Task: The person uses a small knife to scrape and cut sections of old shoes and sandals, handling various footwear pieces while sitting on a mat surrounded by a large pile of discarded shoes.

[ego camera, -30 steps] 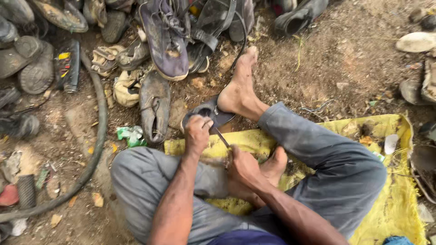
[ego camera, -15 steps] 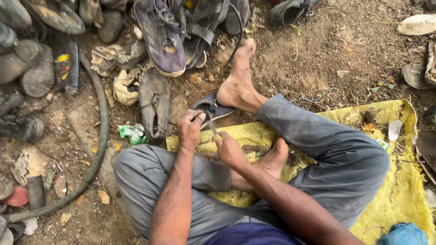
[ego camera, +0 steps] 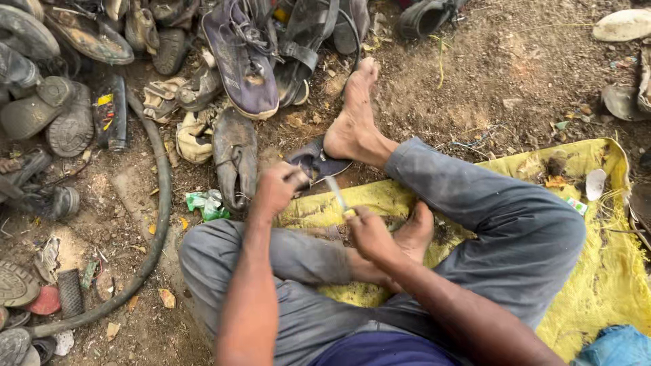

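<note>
Both hands had drawn in close over the dark sandal sole (ego camera: 313,161), which lay on the dirt pinned under the outstretched heel. The left hand (ego camera: 277,188), grip closed on the sole's near edge, had barely shifted; the right hand (ego camera: 366,232), grip clamped on a thin blade (ego camera: 336,192), had moved up from beside the tucked foot toward the sole.

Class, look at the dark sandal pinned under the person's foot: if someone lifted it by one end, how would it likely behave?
The dark sandal looks thin and flat, so it would probably bend or droop rather than stay stiff. It likely weighs little, since the left hand steadies it with fingers alone. The foot presses its edge, which suggests it might slide on the loose dirt otherwise.
</note>
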